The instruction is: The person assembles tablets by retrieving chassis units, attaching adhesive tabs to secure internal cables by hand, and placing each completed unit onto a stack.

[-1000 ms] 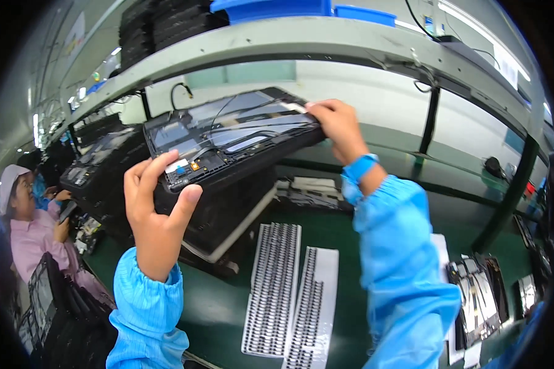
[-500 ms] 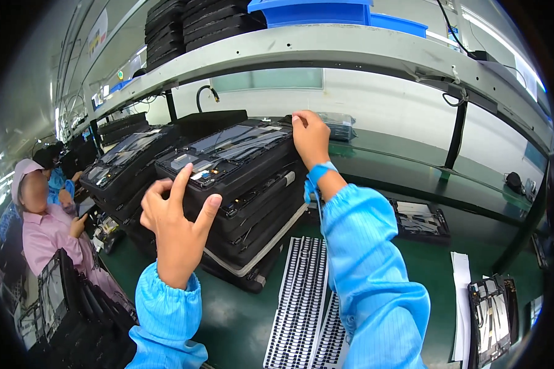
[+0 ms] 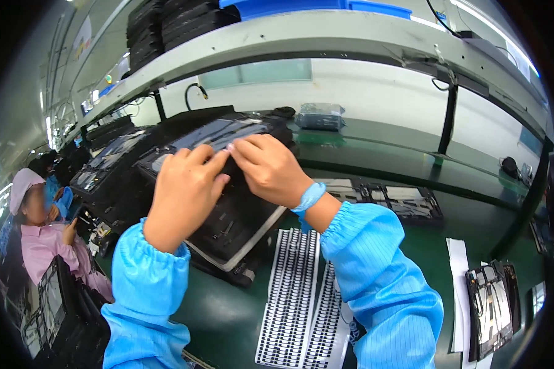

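A person's two bare hands met above a stack of black trays (image 3: 234, 230) on a dark green workbench (image 3: 209, 320). The left hand (image 3: 188, 197) and the right hand (image 3: 271, 172) had bent fingers, their tips close together at the middle; whether they pinched anything between them could not be told, since the knuckles hid the spot.

The opened flat device (image 3: 218, 130), a black frame with glossy grey panels, lay on top of the stack. It sat beneath and just beyond the fingertips, its near side partly covered by both hands; whether the fingers touched it was unclear. It lay roughly flat, face up, its long axis running slantwise from the lower left, near the left hand, to the upper right, so that the far end pointed away from the person, beyond the right hand.

A blue band (image 3: 311, 198) circled the right wrist, and light blue sleeves covered both forearms. Right of the stack's near corner, white sheets (image 3: 289, 295) carried rows of small black pieces. Farther right, another opened device (image 3: 491, 304) lay beside white paper (image 3: 458, 289). At the far left stood a co-worker (image 3: 49, 246) in pink.
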Demonstrator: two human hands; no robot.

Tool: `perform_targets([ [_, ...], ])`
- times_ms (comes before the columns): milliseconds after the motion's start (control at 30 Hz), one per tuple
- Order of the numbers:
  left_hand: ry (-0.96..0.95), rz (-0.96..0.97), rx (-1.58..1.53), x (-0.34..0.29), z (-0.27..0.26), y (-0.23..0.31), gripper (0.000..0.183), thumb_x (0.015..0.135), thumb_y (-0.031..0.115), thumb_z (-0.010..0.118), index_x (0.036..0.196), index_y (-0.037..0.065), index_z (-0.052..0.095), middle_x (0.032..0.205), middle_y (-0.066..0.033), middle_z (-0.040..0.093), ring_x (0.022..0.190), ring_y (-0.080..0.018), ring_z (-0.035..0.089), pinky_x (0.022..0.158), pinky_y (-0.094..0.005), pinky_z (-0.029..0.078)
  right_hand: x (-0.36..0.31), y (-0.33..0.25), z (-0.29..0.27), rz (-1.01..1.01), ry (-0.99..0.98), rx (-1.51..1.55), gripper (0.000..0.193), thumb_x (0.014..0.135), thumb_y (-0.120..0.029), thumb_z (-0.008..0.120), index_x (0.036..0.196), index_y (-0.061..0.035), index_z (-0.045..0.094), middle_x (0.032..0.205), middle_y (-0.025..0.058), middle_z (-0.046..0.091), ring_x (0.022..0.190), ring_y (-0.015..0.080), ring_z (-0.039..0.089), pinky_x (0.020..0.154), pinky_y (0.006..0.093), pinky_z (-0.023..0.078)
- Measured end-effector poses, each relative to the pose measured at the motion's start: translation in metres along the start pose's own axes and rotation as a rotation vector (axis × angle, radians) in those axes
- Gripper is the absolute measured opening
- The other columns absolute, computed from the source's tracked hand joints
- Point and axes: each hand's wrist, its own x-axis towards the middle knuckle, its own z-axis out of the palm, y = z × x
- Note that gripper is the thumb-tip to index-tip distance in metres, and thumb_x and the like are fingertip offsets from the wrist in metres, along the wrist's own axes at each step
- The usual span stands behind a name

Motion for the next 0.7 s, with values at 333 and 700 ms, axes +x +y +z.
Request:
perform_targets([
  [333, -0.080, 0.053, 0.092, 0.010, -0.003, -0.002, 0.034, 0.066, 0.011, 0.065, 0.097, 0.003, 0.055, 0.093, -0.0068, 0.052, 0.083, -0.0233, 0.051, 0.071, -0.0339, 0.041, -0.128, 0.055, -0.097, 0.564, -0.198, -0.424, 0.035, 0.066, -0.007, 0.060, 0.099, 0.0026, 0.056, 0.096, 0.0158, 0.056, 0.089, 0.0320, 0.053, 0.076, 0.0421, 0.043],
  [700, 0.055, 0.019, 0.106, 0.024, -0.002, 0.056, 0.054, 0.062, -0.004, 0.064, 0.113, -0.001, 0.050, 0.120, -0.0161, 0.044, 0.110, -0.0328, 0.042, 0.094, -0.0390, 0.034, -0.293, 0.042, -0.140, 0.752, -0.764, -0.696, 0.013, 0.071, -0.010, 0.054, 0.082, -0.0135, 0.059, 0.084, 0.0048, 0.055, 0.080, 0.0269, 0.053, 0.063, 0.0421, 0.039],
])
